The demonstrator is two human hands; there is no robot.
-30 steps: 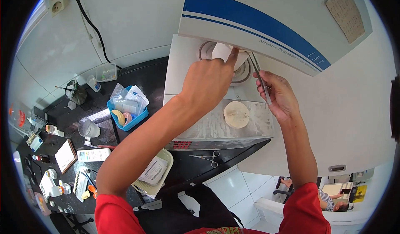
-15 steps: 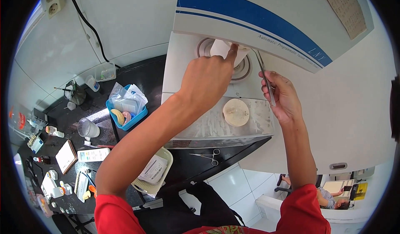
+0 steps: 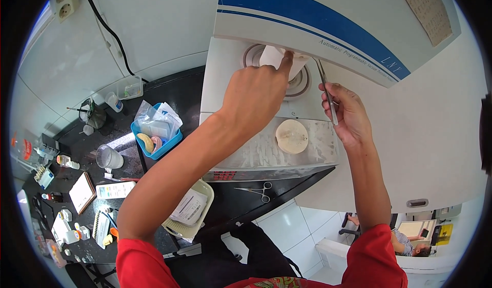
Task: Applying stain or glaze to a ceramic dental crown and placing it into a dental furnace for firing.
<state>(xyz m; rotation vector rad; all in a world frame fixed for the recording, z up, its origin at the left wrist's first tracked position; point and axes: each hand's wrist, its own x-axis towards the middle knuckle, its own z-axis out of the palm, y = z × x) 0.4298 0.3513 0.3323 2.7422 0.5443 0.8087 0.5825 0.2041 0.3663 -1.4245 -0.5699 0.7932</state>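
Observation:
My left hand (image 3: 257, 93) reaches in beneath the raised head (image 3: 318, 26) of a white porcelain furnace with a blue stripe. Its index finger is stretched forward while the others curl under, around a white paper-like sheet (image 3: 271, 57); the fingertips are partly hidden. Below the sheet lies the round, ringed firing platform (image 3: 302, 87). On the right, my right hand (image 3: 346, 108) grips long metal tweezers (image 3: 329, 97), pointing up to the furnace head's lower edge. A round beige disc (image 3: 291, 136) rests on the furnace's stained front ledge (image 3: 246, 153).
Scissor-like forceps (image 3: 259, 191) lie on the black counter before the furnace. To the left are a cream tray (image 3: 209, 198) with packets, a blue basket (image 3: 163, 152) with dental models, and a clear cup (image 3: 109, 156). A person (image 3: 405, 242) is in the background at right.
Both hands stay in nearly the same place, with the tweezers still in my right hand. The view has shifted slightly. Red lit digits now show on the furnace's front panel.

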